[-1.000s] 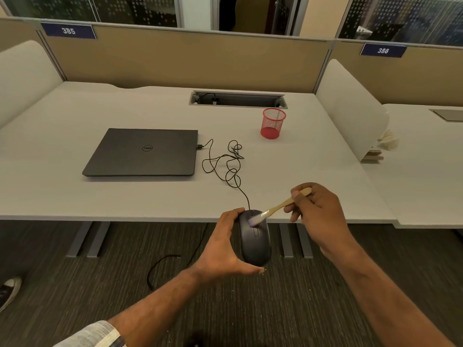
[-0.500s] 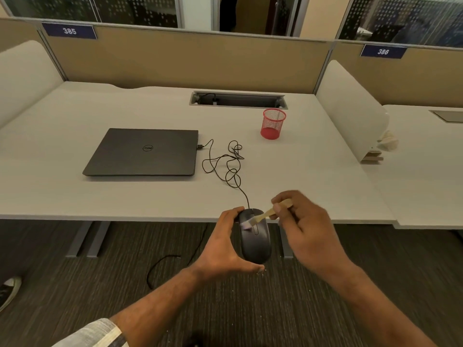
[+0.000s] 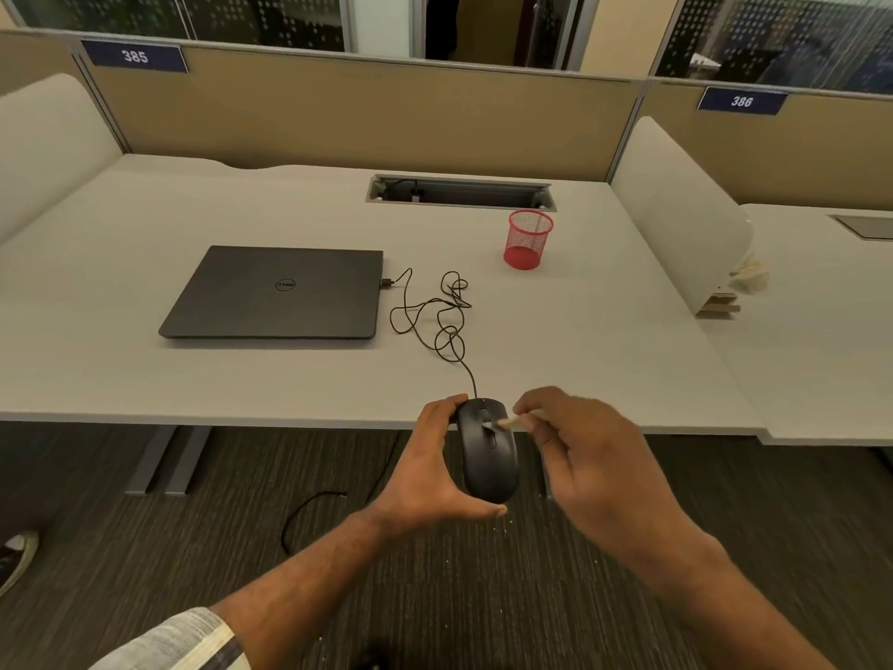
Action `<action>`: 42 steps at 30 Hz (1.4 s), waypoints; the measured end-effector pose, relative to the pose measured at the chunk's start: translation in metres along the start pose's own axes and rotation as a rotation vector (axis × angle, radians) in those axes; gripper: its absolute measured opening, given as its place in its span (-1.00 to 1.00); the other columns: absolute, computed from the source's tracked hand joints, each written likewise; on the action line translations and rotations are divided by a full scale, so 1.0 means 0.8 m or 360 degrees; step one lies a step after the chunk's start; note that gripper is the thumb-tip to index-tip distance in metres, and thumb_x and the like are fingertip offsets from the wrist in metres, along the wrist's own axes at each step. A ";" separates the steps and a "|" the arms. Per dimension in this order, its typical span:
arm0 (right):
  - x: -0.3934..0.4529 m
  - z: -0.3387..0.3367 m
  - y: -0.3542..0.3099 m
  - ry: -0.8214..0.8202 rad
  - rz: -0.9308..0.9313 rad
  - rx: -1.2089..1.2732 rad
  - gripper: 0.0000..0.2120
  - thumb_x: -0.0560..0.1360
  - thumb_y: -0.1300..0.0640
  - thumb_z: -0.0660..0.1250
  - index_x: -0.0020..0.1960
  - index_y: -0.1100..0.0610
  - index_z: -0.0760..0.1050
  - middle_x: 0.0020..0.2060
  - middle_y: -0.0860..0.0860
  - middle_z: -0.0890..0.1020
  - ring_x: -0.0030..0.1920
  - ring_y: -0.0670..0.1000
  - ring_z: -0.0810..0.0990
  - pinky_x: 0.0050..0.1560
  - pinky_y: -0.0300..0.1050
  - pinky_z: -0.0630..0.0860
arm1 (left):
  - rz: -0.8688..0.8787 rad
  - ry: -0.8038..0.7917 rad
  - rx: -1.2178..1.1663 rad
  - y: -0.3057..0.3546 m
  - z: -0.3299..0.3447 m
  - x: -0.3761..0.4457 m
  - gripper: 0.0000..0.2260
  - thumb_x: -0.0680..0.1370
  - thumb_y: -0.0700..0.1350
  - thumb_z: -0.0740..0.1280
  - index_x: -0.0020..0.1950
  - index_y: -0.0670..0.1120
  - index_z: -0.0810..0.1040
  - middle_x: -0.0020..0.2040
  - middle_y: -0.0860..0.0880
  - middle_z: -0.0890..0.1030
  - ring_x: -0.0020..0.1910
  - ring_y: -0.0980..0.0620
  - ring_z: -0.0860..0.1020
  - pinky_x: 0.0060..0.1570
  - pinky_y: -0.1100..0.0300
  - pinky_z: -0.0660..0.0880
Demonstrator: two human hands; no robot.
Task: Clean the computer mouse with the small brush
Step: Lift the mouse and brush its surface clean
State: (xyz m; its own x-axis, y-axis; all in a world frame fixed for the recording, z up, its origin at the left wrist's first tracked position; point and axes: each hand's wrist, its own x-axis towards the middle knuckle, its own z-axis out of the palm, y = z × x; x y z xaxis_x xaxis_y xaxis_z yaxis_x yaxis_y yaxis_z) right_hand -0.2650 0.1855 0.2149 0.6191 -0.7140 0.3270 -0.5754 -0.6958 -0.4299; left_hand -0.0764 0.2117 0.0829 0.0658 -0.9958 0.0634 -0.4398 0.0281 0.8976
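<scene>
My left hand (image 3: pixel 425 469) grips a black wired computer mouse (image 3: pixel 488 459) in the air just in front of the desk's front edge, top side facing me. My right hand (image 3: pixel 587 456) holds a small wooden-handled brush (image 3: pixel 512 421) whose bristles rest on the mouse near the scroll wheel. Most of the brush handle is hidden inside my fingers. The mouse cable (image 3: pixel 435 316) runs up over the desk edge in loose loops to the laptop's side.
A closed dark laptop (image 3: pixel 275 292) lies on the white desk (image 3: pixel 145 379) at the left. A red mesh cup (image 3: pixel 529 239) stands toward the back right. A cable tray opening (image 3: pixel 459 191) sits at the back. White dividers flank the desk; carpet lies below.
My right hand has moved left and closer over the mouse, so less of the brush handle shows. The bristles stay near the scroll wheel. My left hand has kept the mouse still.
</scene>
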 end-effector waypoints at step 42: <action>-0.031 0.015 0.011 -0.0063 0.0036 0.0352 -0.90 0.60 0.00 0.19 0.04 -0.09 0.48 -0.35 -0.25 0.48 -0.35 -0.16 0.47 -0.37 -0.38 0.32 | -0.0101 0.0064 -0.0102 0.004 -0.003 0.005 0.06 0.11 0.11 0.68 0.49 0.12 0.20 0.37 0.17 0.33 0.38 0.17 0.36 0.43 0.01 0.39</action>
State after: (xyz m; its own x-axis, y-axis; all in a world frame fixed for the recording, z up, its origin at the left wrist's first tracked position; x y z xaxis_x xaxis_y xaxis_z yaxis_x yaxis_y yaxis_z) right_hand -0.2790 0.1977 0.1930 0.6306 -0.7224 0.2839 -0.4607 -0.6427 -0.6121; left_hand -0.0757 0.2084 0.0871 0.1282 -0.9915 0.0217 -0.3754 -0.0283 0.9264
